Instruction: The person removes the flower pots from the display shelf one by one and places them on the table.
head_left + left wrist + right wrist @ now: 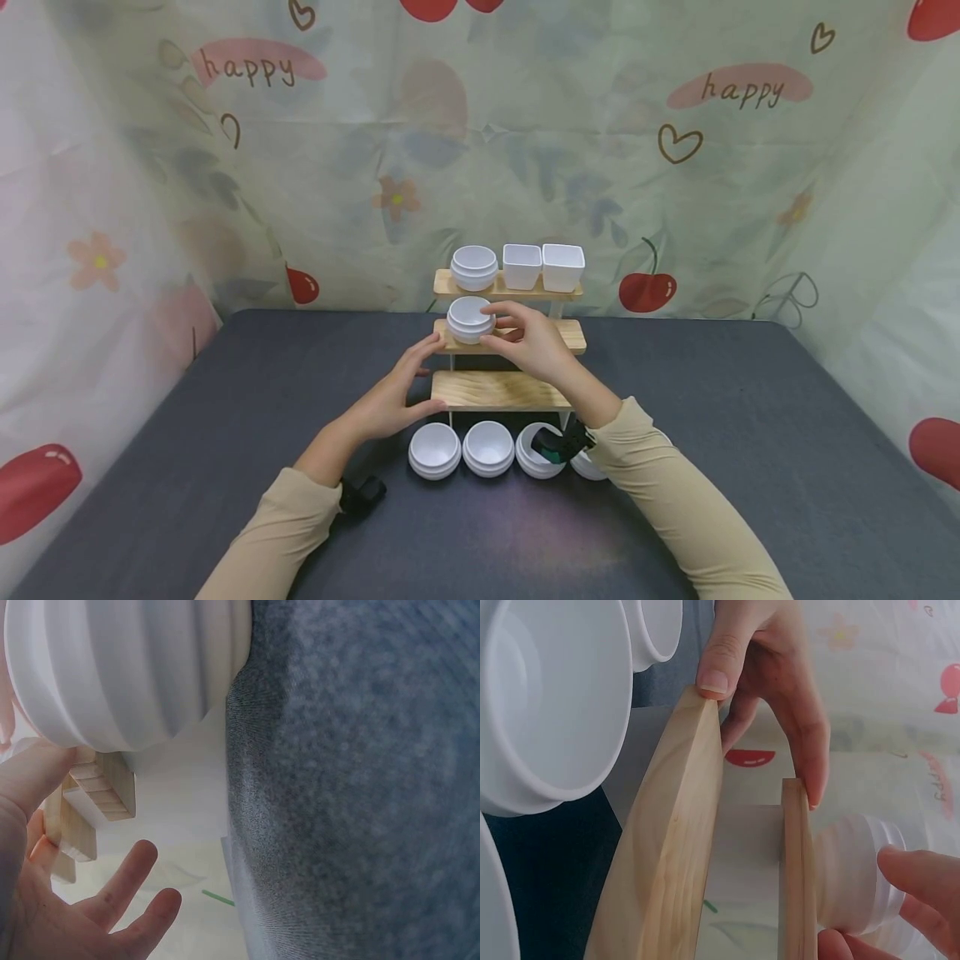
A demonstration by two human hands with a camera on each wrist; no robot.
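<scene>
My right hand pinches a small white round bowl at its right side, at the left end of the middle wooden shelf. The right wrist view shows the thumb and fingers on that bowl, its base at the board. My left hand is spread at the left side of the tiered stand. Its thumb touches the end of the bottom shelf, and a fingertip meets the middle shelf's end. In the left wrist view, two fingers extend straight past the boards.
On the top shelf stand a round bowl and two square bowls. Several round bowls line up before the stand on the dark tablecloth; my right wrist partly covers some. A patterned curtain hangs behind.
</scene>
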